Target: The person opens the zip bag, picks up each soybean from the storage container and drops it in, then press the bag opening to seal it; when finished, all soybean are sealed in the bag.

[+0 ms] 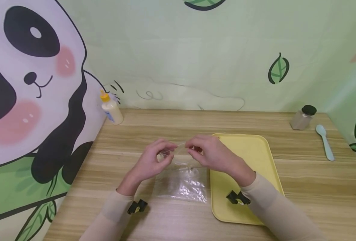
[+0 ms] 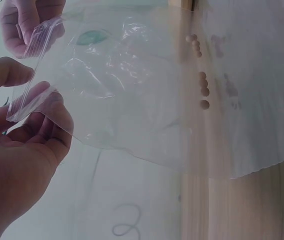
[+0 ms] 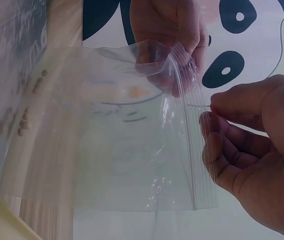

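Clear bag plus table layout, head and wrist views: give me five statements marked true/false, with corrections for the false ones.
1. The left hand and right hand both hold the clear zip bag. True.
2. The yellow tray lies to the left of the bag. False: in the head view it is to the right.
3. The squeeze bottle with a yellow-orange cap stands at the back left of the table. True.
4. The light blue spoon lies on the tray. False: it lies on the table, right of the tray.
5. The jar near the spoon has a black lid. True.
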Demonstrator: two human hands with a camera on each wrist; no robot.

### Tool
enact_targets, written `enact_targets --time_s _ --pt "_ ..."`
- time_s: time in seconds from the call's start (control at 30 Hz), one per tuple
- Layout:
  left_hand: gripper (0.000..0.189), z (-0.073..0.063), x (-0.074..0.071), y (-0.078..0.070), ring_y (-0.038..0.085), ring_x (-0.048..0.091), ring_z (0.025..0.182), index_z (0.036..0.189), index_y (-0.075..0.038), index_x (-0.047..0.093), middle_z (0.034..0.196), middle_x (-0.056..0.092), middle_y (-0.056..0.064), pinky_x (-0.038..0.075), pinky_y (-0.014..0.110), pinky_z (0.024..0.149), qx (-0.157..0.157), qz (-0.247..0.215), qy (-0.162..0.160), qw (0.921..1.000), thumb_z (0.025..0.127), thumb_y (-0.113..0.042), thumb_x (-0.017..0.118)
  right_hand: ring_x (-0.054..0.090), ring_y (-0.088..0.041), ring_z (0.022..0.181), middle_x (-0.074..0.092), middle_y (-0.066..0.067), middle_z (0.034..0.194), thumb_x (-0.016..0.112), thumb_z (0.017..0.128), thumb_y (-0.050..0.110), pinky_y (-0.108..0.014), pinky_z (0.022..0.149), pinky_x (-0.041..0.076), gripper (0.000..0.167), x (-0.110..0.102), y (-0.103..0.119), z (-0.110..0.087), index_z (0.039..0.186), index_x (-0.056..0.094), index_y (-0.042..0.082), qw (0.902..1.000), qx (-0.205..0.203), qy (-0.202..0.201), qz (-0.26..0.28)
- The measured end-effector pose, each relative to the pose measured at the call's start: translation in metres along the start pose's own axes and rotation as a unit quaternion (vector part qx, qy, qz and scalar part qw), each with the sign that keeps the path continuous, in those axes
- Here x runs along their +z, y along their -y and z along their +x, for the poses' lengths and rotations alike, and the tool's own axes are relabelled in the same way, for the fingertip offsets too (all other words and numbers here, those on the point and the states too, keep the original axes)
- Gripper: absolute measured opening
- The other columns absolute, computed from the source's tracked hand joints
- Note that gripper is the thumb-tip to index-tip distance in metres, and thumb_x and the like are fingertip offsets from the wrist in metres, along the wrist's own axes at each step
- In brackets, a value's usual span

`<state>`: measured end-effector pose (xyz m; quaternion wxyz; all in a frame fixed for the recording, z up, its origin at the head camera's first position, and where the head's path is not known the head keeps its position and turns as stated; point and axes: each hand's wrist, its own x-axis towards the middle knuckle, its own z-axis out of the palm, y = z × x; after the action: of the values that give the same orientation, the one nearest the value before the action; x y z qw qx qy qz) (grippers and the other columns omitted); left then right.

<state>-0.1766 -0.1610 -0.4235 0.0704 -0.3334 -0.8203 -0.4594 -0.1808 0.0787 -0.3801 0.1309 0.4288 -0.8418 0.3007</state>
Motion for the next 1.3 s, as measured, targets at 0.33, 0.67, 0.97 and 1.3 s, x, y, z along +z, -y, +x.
enact_targets --time_s 0.33,0.67,0.97,1.3 --pt "0.028 0.0 0.001 0.003 0.017 0.062 0.088 0.114 0.003 0.064 0.105 0.065 0.016 0.058 0.026 0.081 -0.005 -0.003 0.003 1.0 0.086 -0.002 0.065 0.065 -0.01 0.073 0.072 -0.004 0.086 0.068 0.089 0.009 -0.022 0.065 0.058 0.009 -0.002 -0.004 0.0 0.096 0.071 0.003 1.0 0.005 -0.006 -0.001" --pt "0.028 0.001 0.001 0.002 0.017 0.062 0.088 0.113 0.004 0.064 0.104 0.066 0.015 0.058 0.026 0.081 -0.005 -0.004 0.003 1.0 0.085 -0.002 0.065 0.063 -0.01 0.071 0.071 -0.003 0.084 0.068 0.089 0.009 -0.023 0.062 0.057 0.009 -0.009 -0.012 0.001 0.096 0.071 0.004 0.9994 0.03 -0.01 -0.012" --pt "0.028 0.0 0.002 0.003 0.016 0.062 0.088 0.113 0.002 0.065 0.103 0.066 0.012 0.058 0.026 0.08 -0.008 -0.001 0.003 1.0 0.085 -0.002 0.065 0.06 -0.009 0.07 0.07 -0.003 0.083 0.068 0.088 0.008 -0.023 0.062 0.056 0.01 -0.012 -0.022 0.0 0.097 0.071 0.004 0.9981 0.058 -0.019 0.003" --pt "0.028 0.001 0.0 0.002 0.017 0.062 0.089 0.113 0.003 0.065 0.104 0.066 0.015 0.058 0.026 0.081 -0.009 0.003 0.003 0.9999 0.085 -0.001 0.066 0.059 -0.01 0.068 0.071 -0.005 0.083 0.067 0.089 0.008 -0.023 0.06 0.054 0.012 -0.013 -0.042 0.0 0.098 0.072 0.003 0.9951 0.098 -0.016 0.007"
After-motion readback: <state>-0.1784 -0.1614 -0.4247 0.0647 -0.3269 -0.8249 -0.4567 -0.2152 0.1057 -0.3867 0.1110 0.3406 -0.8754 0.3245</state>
